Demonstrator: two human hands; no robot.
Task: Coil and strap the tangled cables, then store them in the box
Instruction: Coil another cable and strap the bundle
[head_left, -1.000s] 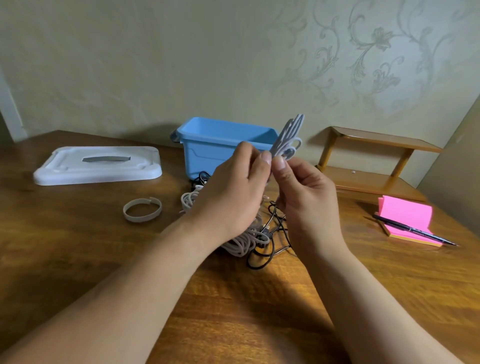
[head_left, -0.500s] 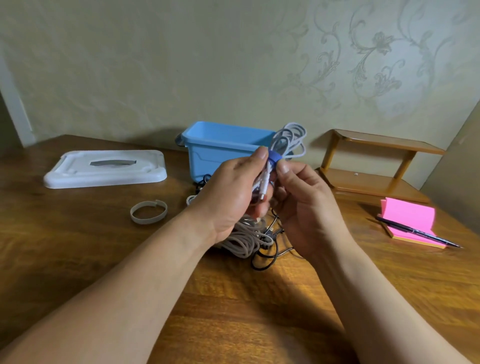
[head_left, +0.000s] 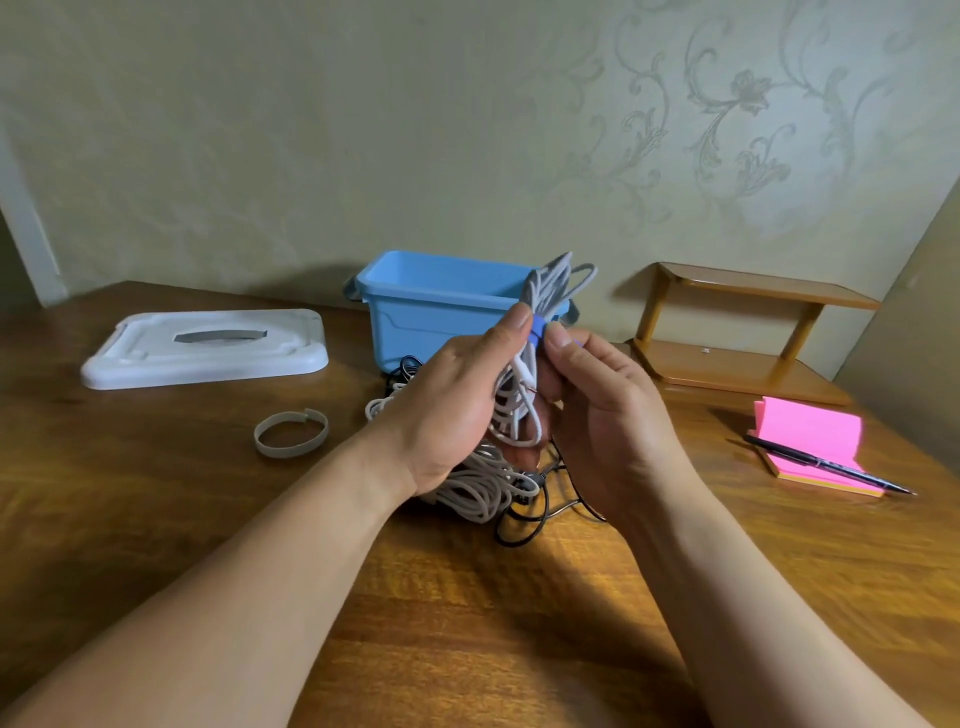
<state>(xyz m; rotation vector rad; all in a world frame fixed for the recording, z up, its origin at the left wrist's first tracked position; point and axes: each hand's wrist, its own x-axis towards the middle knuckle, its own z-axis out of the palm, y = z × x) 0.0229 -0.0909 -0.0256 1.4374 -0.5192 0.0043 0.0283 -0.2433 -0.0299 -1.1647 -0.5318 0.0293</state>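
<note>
Pinching a coiled white cable (head_left: 525, 364) at its blue strap (head_left: 538, 328), left hand (head_left: 452, 410) and right hand (head_left: 608, 415) close together; long axis near-upright, top loops leaning right before the blue box (head_left: 415, 312), above the tangled pile (head_left: 478, 493)

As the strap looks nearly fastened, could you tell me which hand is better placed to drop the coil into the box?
Probably the left hand: it holds the coil, right in front of the box, while the right hand only pinches the strap.
</note>
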